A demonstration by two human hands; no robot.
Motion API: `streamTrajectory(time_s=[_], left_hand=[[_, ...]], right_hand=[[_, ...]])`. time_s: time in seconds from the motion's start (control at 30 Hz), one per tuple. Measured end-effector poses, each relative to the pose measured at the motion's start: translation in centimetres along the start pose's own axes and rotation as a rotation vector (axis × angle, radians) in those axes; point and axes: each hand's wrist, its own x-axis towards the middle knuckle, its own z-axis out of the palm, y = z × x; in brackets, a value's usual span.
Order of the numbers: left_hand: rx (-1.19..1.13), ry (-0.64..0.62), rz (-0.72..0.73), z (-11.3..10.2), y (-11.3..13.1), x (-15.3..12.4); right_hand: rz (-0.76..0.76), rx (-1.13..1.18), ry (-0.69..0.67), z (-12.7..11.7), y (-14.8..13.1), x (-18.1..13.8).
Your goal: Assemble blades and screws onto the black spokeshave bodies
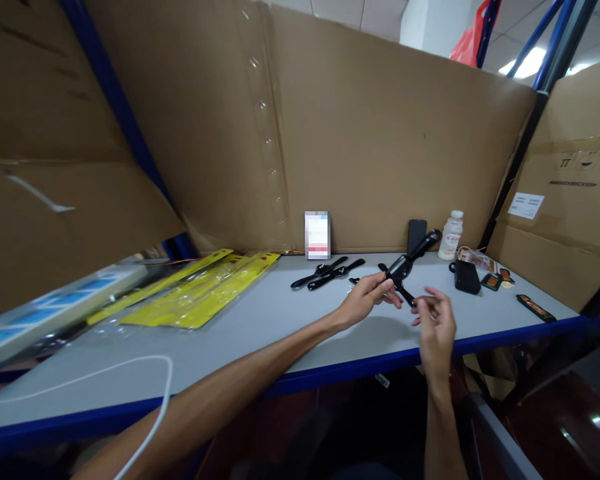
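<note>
My left hand is closed around one end of a black two-handled tool that looks like a spokeshave, held tilted just above the table. One long handle of it points up and to the right; a shorter arm points down toward my right hand. The curled fingers of my right hand pinch at the tip of that lower arm. Left of the hands, black spokeshaves of the same look lie on the grey table. My fingers cover part of the held tool.
Yellow blister cards lie at left beside a blue-and-white box. A lit screen and a dark phone lean at the back. A bottle, black case and small dark packets stand right. A white cable crosses front left.
</note>
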Motion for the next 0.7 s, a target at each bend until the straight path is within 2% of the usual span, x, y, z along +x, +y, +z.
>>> streamTrajectory(time_s=[0.1,0.23,0.33,0.47,0.6,0.7], left_hand=[[-0.190,0.111,-0.037,0.4,0.0,-0.2],[-0.299,0.169,-0.094,1.0,-0.2,-0.5],[-0.273,0.116,-0.141,1.3,-0.6,-0.6],[-0.223,-0.042,-0.179,1.6,-0.7,-0.7],[-0.004,-0.133,-0.081,0.9,-0.4,-0.2],[0.479,-0.135,-0.013,-1.6,-0.4,0.8]], right_hand=[[0.005,-0.196,-0.260,1.4,0.4,-0.7],[-0.003,-0.336,-0.363,2.5,0.2,-1.5],[0.038,-0.272,-0.397,2.5,0.3,-1.6],[0.087,-0.155,-0.381,2.2,0.6,-1.3],[0.093,-0.116,-0.350,1.4,0.6,-0.9],[0.053,-0.216,-0.268,0.2,0.8,-0.3]])
